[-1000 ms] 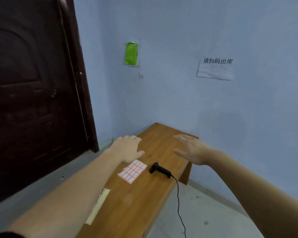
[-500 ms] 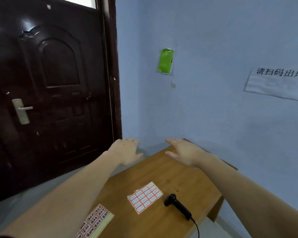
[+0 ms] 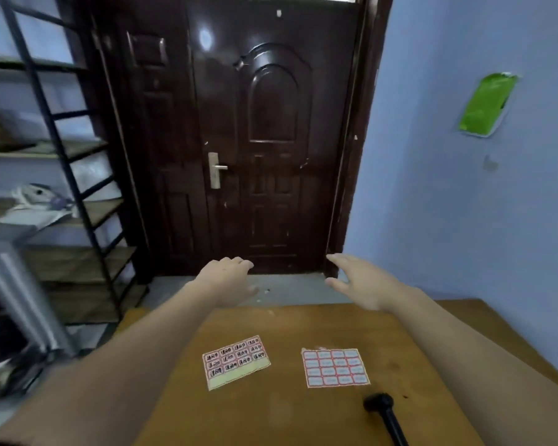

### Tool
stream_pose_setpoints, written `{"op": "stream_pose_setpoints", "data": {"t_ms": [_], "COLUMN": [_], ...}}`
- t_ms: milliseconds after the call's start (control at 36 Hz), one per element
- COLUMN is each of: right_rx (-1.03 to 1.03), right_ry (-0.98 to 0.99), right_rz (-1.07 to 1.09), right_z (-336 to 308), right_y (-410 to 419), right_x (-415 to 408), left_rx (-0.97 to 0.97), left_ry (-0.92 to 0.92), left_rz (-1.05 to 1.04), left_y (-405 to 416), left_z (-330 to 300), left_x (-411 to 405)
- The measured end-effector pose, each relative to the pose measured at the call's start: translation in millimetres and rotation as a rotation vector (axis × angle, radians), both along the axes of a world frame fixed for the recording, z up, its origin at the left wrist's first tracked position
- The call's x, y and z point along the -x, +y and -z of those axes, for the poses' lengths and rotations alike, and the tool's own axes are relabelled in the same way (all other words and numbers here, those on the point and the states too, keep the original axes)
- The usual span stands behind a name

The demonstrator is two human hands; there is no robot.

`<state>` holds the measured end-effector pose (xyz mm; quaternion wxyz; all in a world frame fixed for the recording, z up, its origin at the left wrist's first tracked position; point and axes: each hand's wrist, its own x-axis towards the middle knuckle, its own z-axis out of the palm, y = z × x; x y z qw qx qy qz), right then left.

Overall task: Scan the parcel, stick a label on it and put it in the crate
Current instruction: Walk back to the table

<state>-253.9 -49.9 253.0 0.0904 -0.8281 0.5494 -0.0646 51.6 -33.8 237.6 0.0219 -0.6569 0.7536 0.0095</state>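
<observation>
Currently both hands, left hand [image 3: 226, 280] and right hand [image 3: 361, 282], hover spread open and empty above the brown wooden desk [image 3: 281, 413]. No parcel or crate in view. Red-bordered paper label sheet [image 3: 335, 367] looks thin, floppy; peel from a corner. Black handheld scanner [image 3: 382, 413] rigid; take by handle.

**Dark door, blue walls, shelving at left**

Straight ahead I saw a dark brown panelled door [image 3: 271, 140], shut, with a pale metal handle [image 3: 216, 170] on its left side and glare spots high on its glossy face. A strip of daylight showed above it. The wall [image 3: 464, 204] to the right was pale blue, with a green sheet [image 3: 487, 104] stuck on it. At left stood a black-framed shelf unit [image 3: 62, 175] with wooden boards, its contents blurred. The floor [image 3: 287, 289] by the threshold was grey. The wooden surface [image 3: 287, 420] filled the foreground.
</observation>
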Motion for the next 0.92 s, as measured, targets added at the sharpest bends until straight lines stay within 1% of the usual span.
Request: {"op": "stream_pose_setpoints", "data": {"t_ms": [194,389,583,750,917], "right_rx": [0.001,-0.006,-0.014,-0.083,-0.277], "right_ry": [0.028,-0.002,-0.023,0.005,0.086], "right_rz": [-0.103,-0.092,-0.075,-0.006,0.110], "right_z": [-8,-19,-6,40,137], "right_y": [14,29,33,38,37], "right_x": [-1,7,18,45,94], "left_rx": [0.029,0.083,0.088,0.035,-0.116], "left_ry": [0.016,0.027,0.044,0.017,0.036], "left_rz": [-0.071,-0.077,-0.069,-0.044,-0.013], "left_y": [40,56,62,62,58], "left_z": [-9,-28,-22,13,89], "left_x": [19,28,35,47,76]}}
